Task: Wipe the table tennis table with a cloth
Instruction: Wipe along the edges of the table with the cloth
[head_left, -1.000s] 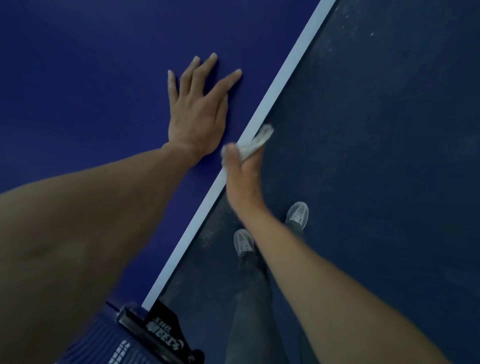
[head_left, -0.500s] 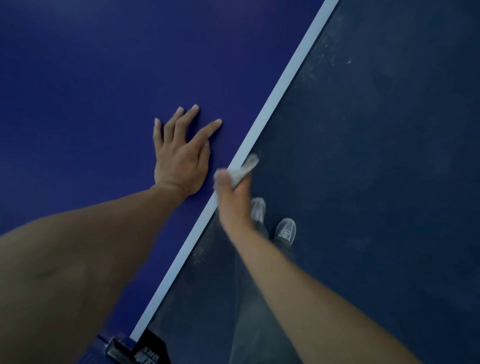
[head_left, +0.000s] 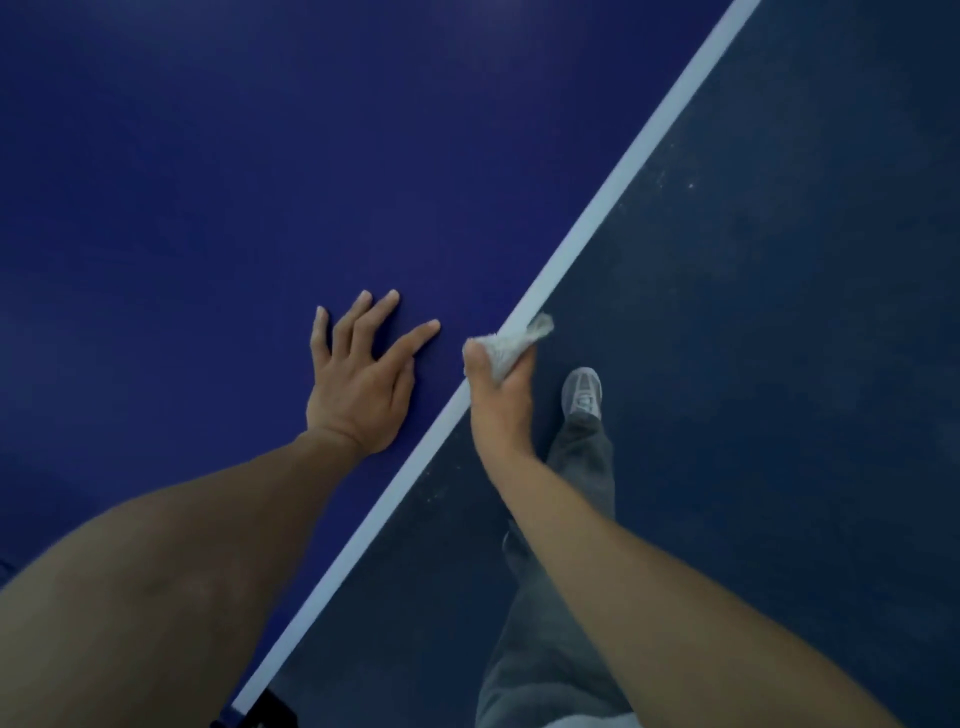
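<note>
A dark blue-grey floor (head_left: 779, 364) is seen in the right half of the view. Its surface is matte and slightly grainy, and small pale specks (head_left: 691, 185) are scattered over it. The scene is lit dimly, and all colours are rendered dull and bluish.

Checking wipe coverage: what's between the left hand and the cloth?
Head view: only bare blue tabletop between left hand and cloth, which the right hand grips at the white edge line.

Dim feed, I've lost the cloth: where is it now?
Head view, centre: the cloth is bunched in the right hand against the white edge stripe, just right of the left hand lying flat on the table.
</note>
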